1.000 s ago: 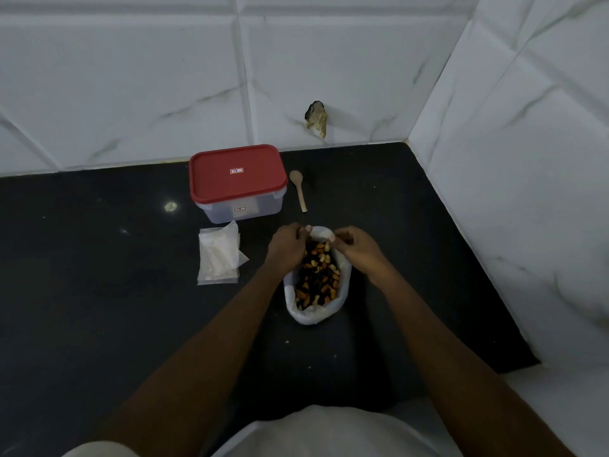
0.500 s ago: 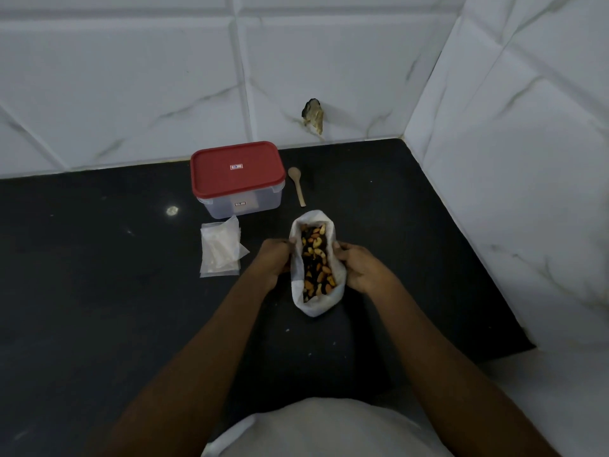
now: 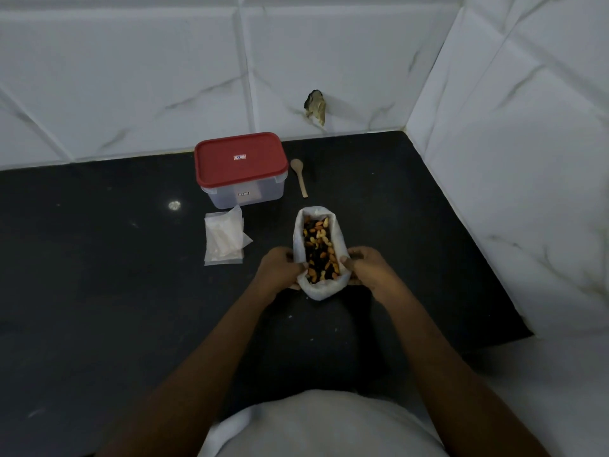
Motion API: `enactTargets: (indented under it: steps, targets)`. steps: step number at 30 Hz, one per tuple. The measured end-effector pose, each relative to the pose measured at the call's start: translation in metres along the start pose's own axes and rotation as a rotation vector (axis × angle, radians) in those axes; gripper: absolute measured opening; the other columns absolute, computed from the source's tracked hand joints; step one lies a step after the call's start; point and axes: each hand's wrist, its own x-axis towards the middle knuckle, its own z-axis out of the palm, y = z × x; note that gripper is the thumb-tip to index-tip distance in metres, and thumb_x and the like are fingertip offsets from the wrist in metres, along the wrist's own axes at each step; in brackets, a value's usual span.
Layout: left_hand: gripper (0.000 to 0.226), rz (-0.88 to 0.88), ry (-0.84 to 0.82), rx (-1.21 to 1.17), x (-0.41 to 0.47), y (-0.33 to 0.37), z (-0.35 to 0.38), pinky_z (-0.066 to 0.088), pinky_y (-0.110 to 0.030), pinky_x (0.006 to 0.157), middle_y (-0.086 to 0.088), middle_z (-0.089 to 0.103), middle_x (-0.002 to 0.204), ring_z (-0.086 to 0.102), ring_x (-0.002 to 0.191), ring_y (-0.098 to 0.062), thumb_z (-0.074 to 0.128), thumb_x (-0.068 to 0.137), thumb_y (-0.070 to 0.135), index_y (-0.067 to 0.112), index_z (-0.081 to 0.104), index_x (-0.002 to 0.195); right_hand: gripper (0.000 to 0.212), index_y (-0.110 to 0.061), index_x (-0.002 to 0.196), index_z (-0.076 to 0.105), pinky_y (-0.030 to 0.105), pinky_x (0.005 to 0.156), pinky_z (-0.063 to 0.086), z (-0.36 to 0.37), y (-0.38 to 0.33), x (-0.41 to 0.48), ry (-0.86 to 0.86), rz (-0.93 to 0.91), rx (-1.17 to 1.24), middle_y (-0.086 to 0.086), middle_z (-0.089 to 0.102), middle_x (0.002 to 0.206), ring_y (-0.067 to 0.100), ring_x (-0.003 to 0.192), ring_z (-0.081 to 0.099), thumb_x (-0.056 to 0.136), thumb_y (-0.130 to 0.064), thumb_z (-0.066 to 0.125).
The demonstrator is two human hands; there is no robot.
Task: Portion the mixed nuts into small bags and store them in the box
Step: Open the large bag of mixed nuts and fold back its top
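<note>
I have both hands on the nut bag (image 3: 321, 290), which stands open on the black countertop (image 3: 99, 275), well in from the front edge and nearer the right edge than the left, just in front of the wooden spoon (image 3: 300, 176). My left hand (image 3: 280, 268) grasps its left side and my right hand (image 3: 370, 267) its right side, thumbs hooked over the turned-down rim and fingers curled outside. The bag is thin white plastic and I judge it soft and floppy. It holds its shape only because the mixed nuts (image 3: 319, 249) fill it, so it could slump or spill if I let go carelessly. The load looks moderately heavy for so limp a skin, and I would grip low on the sides or under the base, not by the rim alone. The nuts are loose, hard and prone to roll. The small bags (image 3: 225, 240) lie just left of the nut bag, in front of the box (image 3: 245, 196). They look light, slippery and clingy, best pinched at a corner. By count: one nut bag, one box with one red lid (image 3: 240, 158) closed on it near the back edge, and one spoon. The small bags form one pile of several whose number I cannot tell, and the nuts are too many to count.
</note>
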Motion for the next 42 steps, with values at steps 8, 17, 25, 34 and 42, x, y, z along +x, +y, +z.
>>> enactTargets:
  steps: [8, 17, 25, 34, 42]
  targets:
    - [0.026, -0.082, 0.002, 0.011, -0.014, -0.003, 0.002, 0.06, -0.029, 0.065, -0.006, 0.069, 0.094, 0.071, 0.08, -0.017, 0.066, 0.09, 0.039, 0.017, 0.06, 0.103, 0.025, -0.013, 0.117, 0.057, 0.031, 0.075, 0.06, -0.001, -0.003, -0.019, -0.005, 0.026, -0.011, 0.009, 0.066, 0.11, 0.02, 0.094, 0.068, 0.096, -0.026, 0.062]
    - [0.026, -0.309, -0.105, -0.549, -0.029, -0.002, 0.009, 0.06, -0.029, 0.065, -0.018, 0.069, 0.1, 0.071, 0.087, -0.025, 0.064, 0.092, 0.017, 0.001, 0.061, 0.113, 0.026, 0.005, 0.12, 0.058, 0.028, 0.062, 0.06, -0.003, 0.003, -0.038, -0.088, 0.196, 0.274, 0.018, 0.067, 0.104, 0.022, 0.087, 0.068, 0.095, -0.005, 0.059]
    - [0.02, -0.449, -0.11, -1.178, -0.035, -0.004, 0.016, 0.052, -0.043, 0.078, -0.023, 0.066, 0.102, 0.065, 0.1, -0.031, 0.053, 0.096, 0.004, -0.005, 0.057, 0.113, 0.016, 0.005, 0.111, 0.057, 0.041, 0.086, 0.052, 0.003, 0.002, -0.055, -0.162, 0.335, 0.746, 0.021, 0.065, 0.104, 0.03, 0.094, 0.063, 0.098, 0.005, 0.047]
    - [0.017, -0.411, -0.104, -1.16, -0.036, -0.015, 0.023, 0.048, -0.033, 0.08, -0.009, 0.069, 0.085, 0.062, 0.084, -0.02, 0.051, 0.097, 0.015, 0.006, 0.065, 0.103, 0.023, 0.004, 0.116, 0.056, 0.037, 0.085, 0.051, 0.019, 0.006, -0.054, -0.155, 0.301, 0.876, 0.016, 0.063, 0.098, 0.023, 0.087, 0.061, 0.101, 0.006, 0.039]
    - [0.037, -0.362, -0.035, -0.708, -0.028, -0.007, 0.018, 0.05, -0.037, 0.071, -0.011, 0.064, 0.102, 0.06, 0.09, -0.025, 0.058, 0.094, 0.041, 0.01, 0.06, 0.114, 0.029, -0.012, 0.123, 0.056, 0.033, 0.076, 0.049, 0.013, 0.013, -0.05, -0.177, 0.256, 0.742, 0.009, 0.066, 0.102, 0.021, 0.091, 0.062, 0.102, -0.002, 0.038]
